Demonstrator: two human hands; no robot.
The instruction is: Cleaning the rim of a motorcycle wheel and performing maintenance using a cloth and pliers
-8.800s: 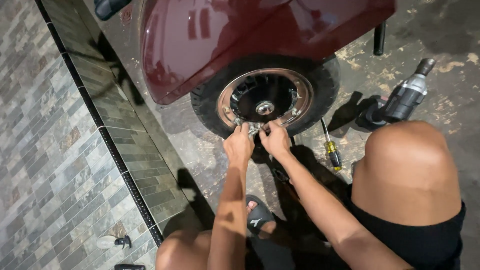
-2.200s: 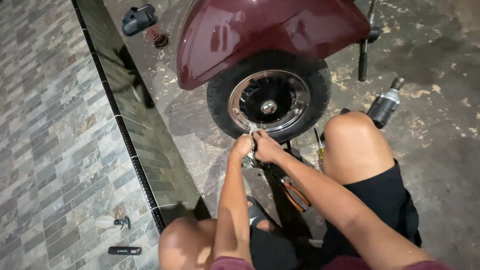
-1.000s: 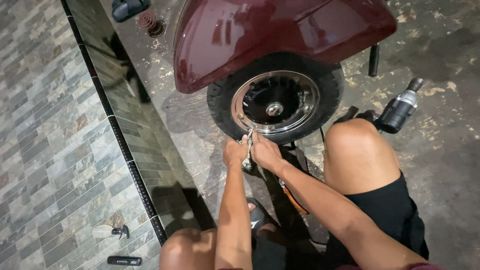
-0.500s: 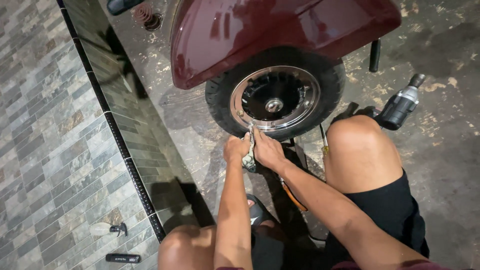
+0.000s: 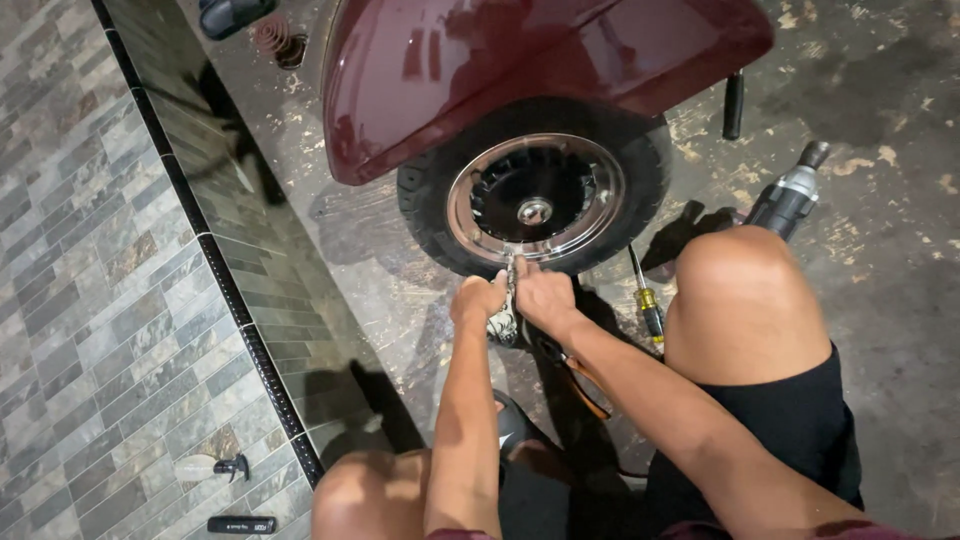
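A dark red scooter body [image 5: 520, 60] stands over a black wheel [image 5: 535, 200] with a chrome hub cover. My left hand [image 5: 478, 300] and my right hand [image 5: 540, 295] are pressed together at the lower rim of the wheel. Between them they grip a small metal tool [image 5: 510, 275] whose tip touches the chrome rim. A pale rag-like bit hangs under my hands. What exactly each hand grips is partly hidden by the fingers.
A screwdriver [image 5: 645, 300] with a yellow and black handle lies on the concrete by my right knee [image 5: 745, 290]. A black power tool [image 5: 785, 200] rests farther right. A tiled wall [image 5: 110, 280] runs along the left, with a spray bottle [image 5: 210, 467] and a dark bar-shaped object [image 5: 240, 524] at its base.
Both hands have stayed at the wheel's lower rim, shifting slightly. The view has drifted, and the hands sit a little lower than 8.8 s ago.
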